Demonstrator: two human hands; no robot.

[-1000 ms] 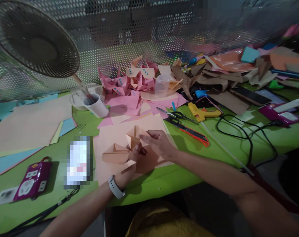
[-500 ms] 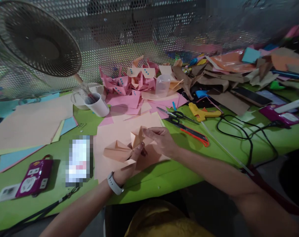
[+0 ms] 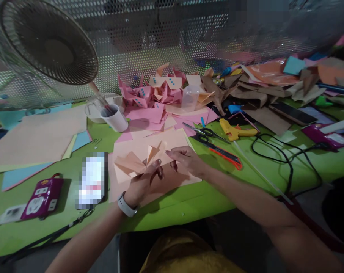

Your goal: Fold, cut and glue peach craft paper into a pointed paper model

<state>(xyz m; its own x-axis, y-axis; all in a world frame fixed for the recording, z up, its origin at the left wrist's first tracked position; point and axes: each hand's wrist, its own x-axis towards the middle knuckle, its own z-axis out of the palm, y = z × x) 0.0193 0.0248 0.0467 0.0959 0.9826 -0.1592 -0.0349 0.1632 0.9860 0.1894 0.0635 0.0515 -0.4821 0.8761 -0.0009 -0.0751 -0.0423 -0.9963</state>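
A peach sheet folded into a pointed, origami-like shape is held above flat peach paper. My left hand, wearing a watch with a white strap, grips the folded paper from below, thumb on top. One small flap stands up near the thumb. My right hand is just right of that flap, its thumb and curled fingers drawn together. Whether those fingertips still pinch an edge of the fold I cannot make out.
Right of the flat paper lie scissors, an orange cutter knife and a yellow glue gun. Pink folded papers pile up behind. A phone, a purple power box, a white cup and a fan stand left.
My left hand has shifted left and turned with the folded paper. My right fingertips, which were pinching the upright flap, now sit a little to its right. The camera view has shifted slightly.
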